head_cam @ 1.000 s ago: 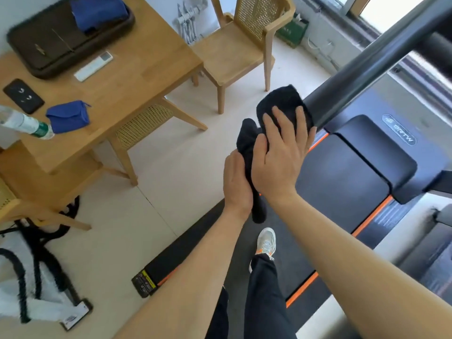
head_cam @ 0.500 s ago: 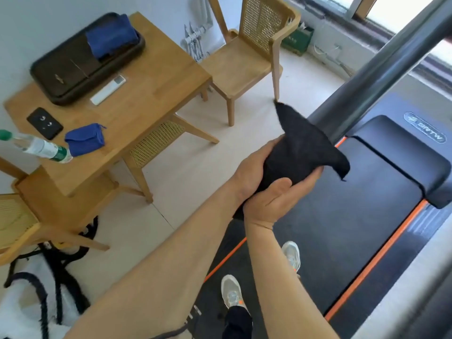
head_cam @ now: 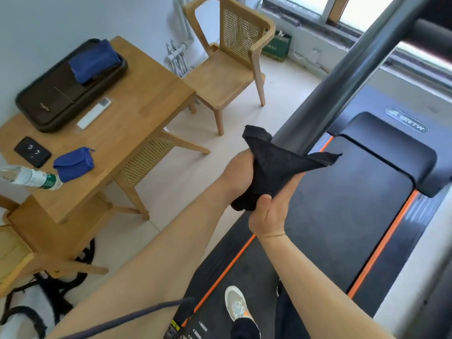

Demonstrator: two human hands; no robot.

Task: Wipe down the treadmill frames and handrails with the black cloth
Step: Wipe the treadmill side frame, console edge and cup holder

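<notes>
A bottle (head_cam: 31, 178) and a blue pouch (head_cam: 73, 163) lie on the wooden table (head_cam: 137, 123) at the left. A chair (head_cam: 232, 69) stands beyond it. In the middle, the left hand (head_cam: 241, 176) is closed on the black cloth (head_cam: 276, 167). The right hand (head_cam: 271, 211) grips the cloth's lower end, thumb pressed against it. The cloth's top touches the handrail (head_cam: 347, 74), above the treadmill's belt (head_cam: 342, 216) at the right.

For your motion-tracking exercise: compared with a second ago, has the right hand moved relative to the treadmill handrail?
Yes. The right hand has come off the handrail and dropped below its lower end, now cupping the black cloth from underneath.
</notes>
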